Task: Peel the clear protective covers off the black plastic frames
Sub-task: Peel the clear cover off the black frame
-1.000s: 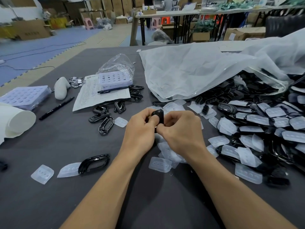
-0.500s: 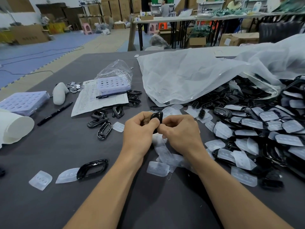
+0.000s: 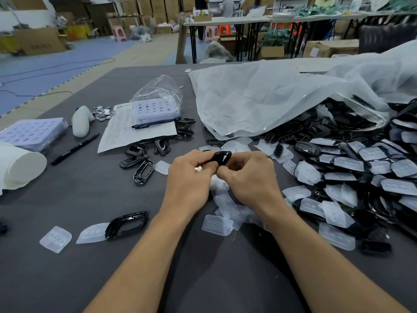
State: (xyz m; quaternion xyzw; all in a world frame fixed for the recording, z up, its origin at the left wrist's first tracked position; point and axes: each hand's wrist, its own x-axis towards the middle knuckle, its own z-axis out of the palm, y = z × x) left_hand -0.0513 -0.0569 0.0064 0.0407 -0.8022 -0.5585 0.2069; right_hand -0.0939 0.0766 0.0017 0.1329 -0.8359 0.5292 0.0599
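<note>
Fingers (image 3: 228, 175) of left hand (image 3: 187, 179), right hand (image 3: 250, 179) pinching black frame (image 3: 222, 157), covers (image 3: 225, 204) beneath, pile (image 3: 361, 172) right

A glossy black frame (image 3: 222, 157) shows against the dark grey table (image 3: 79, 279), amid milky translucent covers (image 3: 216, 224), a pale lilac tray (image 3: 31, 133) dotted with round holes, and a black pen (image 3: 75, 149).

Black frame (image 3: 222, 157) mid-surface: glossy moulded plastic, sharp highlights. Loose frame (image 3: 126, 224) near the front-left edge has the same gloss. Peeled covers (image 3: 217, 224): frosted translucent plastic, dull sheen. Table cover (image 3: 67, 279): matt dark grey, cloth-like. Big bag (image 3: 259, 98) at the far-right: thin milky film, wrinkled. Small bag (image 3: 158, 89): clear, shiny, crinkled. Sheet (image 3: 119, 134): printed paper. Discs (image 3: 101, 112) towards the far-left: bright metal. Trays (image 3: 31, 133): lilac plastic.
</note>
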